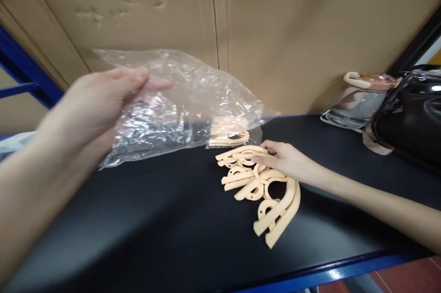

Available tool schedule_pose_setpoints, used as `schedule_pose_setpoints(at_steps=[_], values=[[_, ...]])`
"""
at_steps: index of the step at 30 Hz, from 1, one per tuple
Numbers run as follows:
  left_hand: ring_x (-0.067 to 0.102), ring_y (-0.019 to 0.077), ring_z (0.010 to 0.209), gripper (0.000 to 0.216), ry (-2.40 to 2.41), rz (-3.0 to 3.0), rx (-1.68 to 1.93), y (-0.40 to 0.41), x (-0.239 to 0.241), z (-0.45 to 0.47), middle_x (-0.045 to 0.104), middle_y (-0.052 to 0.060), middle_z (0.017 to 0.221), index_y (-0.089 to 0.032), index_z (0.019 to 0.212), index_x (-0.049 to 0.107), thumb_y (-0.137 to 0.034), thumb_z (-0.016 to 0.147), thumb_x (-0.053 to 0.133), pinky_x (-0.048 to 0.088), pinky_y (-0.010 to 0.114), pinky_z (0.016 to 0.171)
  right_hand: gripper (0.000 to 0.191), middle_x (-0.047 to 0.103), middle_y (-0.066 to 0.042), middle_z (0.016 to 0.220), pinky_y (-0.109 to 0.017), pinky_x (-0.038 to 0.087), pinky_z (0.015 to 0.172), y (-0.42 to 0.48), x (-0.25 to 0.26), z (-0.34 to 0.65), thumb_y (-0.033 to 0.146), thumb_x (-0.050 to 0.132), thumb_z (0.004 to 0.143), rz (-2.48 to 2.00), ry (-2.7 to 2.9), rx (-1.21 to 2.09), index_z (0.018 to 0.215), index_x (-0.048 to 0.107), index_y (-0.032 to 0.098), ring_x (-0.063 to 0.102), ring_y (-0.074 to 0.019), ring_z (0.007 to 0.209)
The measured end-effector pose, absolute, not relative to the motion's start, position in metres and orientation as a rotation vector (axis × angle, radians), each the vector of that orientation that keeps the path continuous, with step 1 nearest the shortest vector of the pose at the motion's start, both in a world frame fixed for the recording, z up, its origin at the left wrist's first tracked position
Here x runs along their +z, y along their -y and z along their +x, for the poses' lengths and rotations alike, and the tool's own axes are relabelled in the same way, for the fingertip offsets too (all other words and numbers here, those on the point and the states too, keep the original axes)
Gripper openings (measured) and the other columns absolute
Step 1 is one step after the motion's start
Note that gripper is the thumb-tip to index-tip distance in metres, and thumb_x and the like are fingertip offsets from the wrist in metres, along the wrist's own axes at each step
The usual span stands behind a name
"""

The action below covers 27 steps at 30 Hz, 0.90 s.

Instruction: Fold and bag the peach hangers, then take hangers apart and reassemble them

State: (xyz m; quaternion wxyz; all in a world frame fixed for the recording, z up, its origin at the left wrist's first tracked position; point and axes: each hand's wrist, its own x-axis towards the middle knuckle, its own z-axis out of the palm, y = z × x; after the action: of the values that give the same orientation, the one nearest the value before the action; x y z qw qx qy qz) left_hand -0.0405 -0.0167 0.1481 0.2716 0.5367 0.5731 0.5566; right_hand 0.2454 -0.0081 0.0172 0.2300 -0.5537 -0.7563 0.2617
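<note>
My left hand [93, 104] is raised above the black shelf and grips the near end of a crumpled clear plastic bag [193, 100]. The bag's far end rests on the shelf, and a beige curved piece [230, 138] shows inside its mouth. My right hand [285, 160] lies on a pile of beige curved flat parts [262, 187] spread on the shelf, with its fingers curled over the top pieces. Several of these parts are hook-shaped or ring-shaped and overlap one another.
The black shelf top [138, 219] has a blue front edge [344, 272]. A large cardboard box [275, 22] stands behind. At the right sit a shiny kettle-like pot [358, 100] and a black glossy object [413, 109]. A blue rack post [24, 72] is on the left.
</note>
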Motion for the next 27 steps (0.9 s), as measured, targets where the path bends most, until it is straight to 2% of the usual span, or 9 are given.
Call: schedule_pose_setpoints(at_steps=[4,6,9,11,14,17,19,22,27], values=[[0.068,0.0184,0.087,0.02,-1.439,1.356,1.443,0.009,0.13,-0.004,0.073,0.003,0.097,-0.014,0.086,0.065,-0.02,0.094,0.048,0.054,0.025,0.066,0.04,0.069,-0.004,0.079,-0.039,0.049,0.073,0.006,0.035,0.255,0.063,0.057,0.075,-1.469,2.011,0.666,0.078,0.064,0.024,0.064,-0.026,0.079],[0.069,0.0147,0.076,0.019,-1.306,1.366,1.377,0.002,0.118,0.006,0.073,0.004,0.097,-0.015,0.088,0.064,-0.021,0.094,0.048,0.052,0.022,0.059,0.054,0.071,-0.009,0.091,-0.041,0.051,0.078,0.006,0.048,0.26,0.07,0.043,0.08,-1.346,1.817,0.93,0.085,0.065,0.022,0.066,-0.0274,0.088],[0.068,0.0129,0.073,0.016,-1.191,1.416,1.273,-0.004,0.102,0.021,0.073,0.006,0.098,-0.015,0.092,0.063,-0.024,0.094,0.05,0.052,0.021,0.059,0.075,0.071,-0.016,0.095,-0.039,0.055,0.07,0.006,0.067,0.269,0.075,0.019,0.084,-1.219,1.487,1.364,0.106,0.062,0.017,0.068,-0.0261,0.082],[0.069,0.0144,0.076,0.018,-1.136,1.464,1.195,-0.006,0.093,0.031,0.072,0.008,0.1,-0.016,0.101,0.061,-0.028,0.094,0.05,0.053,0.022,0.062,0.057,0.071,-0.014,0.097,-0.034,0.056,0.066,0.004,0.076,0.276,0.065,0.041,0.085,-1.173,1.401,1.389,0.114,0.057,0.019,0.067,-0.0223,0.078],[0.066,0.0218,0.1,0.038,-1.113,1.64,1.015,-0.003,0.078,0.035,0.065,0.011,0.121,-0.018,0.125,0.051,-0.04,0.095,0.043,0.054,0.032,0.082,0.047,0.071,-0.01,0.091,-0.029,0.055,0.067,-0.007,0.078,0.299,0.031,0.07,0.075,-1.319,1.503,1.072,0.117,0.052,0.02,0.065,-0.0166,0.067],[0.031,0.0271,0.138,0.062,-1.298,2.028,0.713,0.003,0.052,0.021,0.035,0.012,0.15,-0.018,0.145,0.03,-0.05,0.093,0.04,0.028,0.044,0.113,0.047,0.07,-0.016,0.095,-0.029,0.053,0.069,-0.027,0.072,0.337,0.027,0.06,0.084,-1.636,1.588,0.6,0.127,0.044,0.016,0.066,-0.0159,0.069],[0.011,0.03,0.144,0.073,-1.485,2.213,0.477,0.009,0.031,0.007,0.016,0.015,0.156,-0.012,0.149,0.017,-0.055,0.092,0.034,0.014,0.051,0.115,0.056,0.069,-0.022,0.095,-0.032,0.052,0.067,-0.04,0.066,0.365,0.025,0.06,0.083,-1.771,1.594,0.454,0.132,0.038,0.01,0.066,-0.0182,0.069],[0.0,0.0291,0.144,0.082,-1.58,2.396,0.183,0.022,0.006,-0.007,-0.001,0.017,0.156,-0.003,0.149,0.001,-0.056,0.092,0.026,0.01,0.052,0.116,0.061,0.069,-0.022,0.08,-0.039,0.045,0.065,-0.051,0.056,0.392,0.022,0.065,0.077,-1.959,1.635,0.159,0.131,0.041,0.004,0.063,-0.0237,0.066],[0.004,0.0273,0.144,0.079,-1.444,2.521,0.057,0.051,0.005,-0.005,0.004,0.015,0.155,-0.004,0.15,0.003,-0.057,0.094,0.021,0.009,0.05,0.117,0.048,0.053,-0.04,0.113,-0.048,0.035,0.07,-0.057,0.045,0.392,0.02,0.051,0.084,-2.006,1.774,-0.421,0.128,0.049,0.001,0.052,-0.0424,0.106]])
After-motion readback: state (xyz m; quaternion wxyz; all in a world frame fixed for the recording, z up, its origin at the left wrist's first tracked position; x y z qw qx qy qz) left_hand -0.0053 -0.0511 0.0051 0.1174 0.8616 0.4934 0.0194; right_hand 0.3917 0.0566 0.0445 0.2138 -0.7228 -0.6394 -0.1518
